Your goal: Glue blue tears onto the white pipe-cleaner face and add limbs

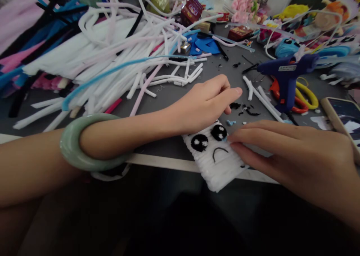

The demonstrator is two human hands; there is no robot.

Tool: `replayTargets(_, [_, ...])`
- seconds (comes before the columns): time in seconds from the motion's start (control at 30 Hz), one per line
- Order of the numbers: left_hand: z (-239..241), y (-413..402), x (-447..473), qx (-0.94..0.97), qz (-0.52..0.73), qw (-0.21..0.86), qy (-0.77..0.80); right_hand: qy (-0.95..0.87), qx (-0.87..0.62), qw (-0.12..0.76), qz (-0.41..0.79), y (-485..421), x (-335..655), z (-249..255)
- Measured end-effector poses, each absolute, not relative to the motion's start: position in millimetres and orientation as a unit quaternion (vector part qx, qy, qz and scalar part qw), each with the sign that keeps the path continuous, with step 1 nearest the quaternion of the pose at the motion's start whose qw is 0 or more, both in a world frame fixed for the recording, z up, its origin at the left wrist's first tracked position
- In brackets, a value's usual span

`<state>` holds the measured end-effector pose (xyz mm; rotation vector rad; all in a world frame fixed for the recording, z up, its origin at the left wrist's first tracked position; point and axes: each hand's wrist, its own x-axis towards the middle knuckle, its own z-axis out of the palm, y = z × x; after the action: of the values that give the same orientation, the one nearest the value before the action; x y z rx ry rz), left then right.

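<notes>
A white pipe-cleaner block (216,162) with two black fuzzy eyes and a curved black mouth lies at the near edge of the grey table (168,95). My left hand (205,102) rests on its upper edge, fingers stretched out toward small black scraps (247,110); a pale green bangle (75,143) circles that wrist. My right hand (284,151) lies flat on the block's right side, fingertips pressed beside the right eye, where a small blue bit shows. Neither hand holds anything else.
A heap of white, pink, blue and black pipe cleaners (112,50) fills the left and back. A blue glue gun (287,76) stands at right, near yellow and orange scissors (303,95) and a phone (343,117). Small boxes and plush craft pieces crowd the far edge.
</notes>
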<state>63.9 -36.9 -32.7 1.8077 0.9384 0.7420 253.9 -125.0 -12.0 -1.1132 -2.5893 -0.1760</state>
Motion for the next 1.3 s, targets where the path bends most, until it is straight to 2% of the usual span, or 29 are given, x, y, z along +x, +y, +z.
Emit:
replayTargets(0.47, [-33.6, -36.9, 64.2, 0.739, 0.309, 0.465, 0.376, -0.910, -0.368, 0.186, -0.053, -125.0, 254.0, -9.5])
replayTargets(0.7, [-32.9, -36.9, 64.1, 0.739, 0.304, 0.466, 0.380, -0.918, -0.363, 0.162, -0.002, -122.5, 251.9, -8.0])
replayTargets(0.83, [-33.1, -37.2, 64.0, 0.740, 0.305, 0.464, 0.379, -0.914, -0.363, 0.177, 0.025, -121.7, 251.1, -9.9])
replayTargets(1.3, [-34.2, -36.6, 64.0, 0.742, 0.309, 0.461, 0.375, -0.896, -0.392, 0.206, -0.014, -118.3, 248.5, -12.5])
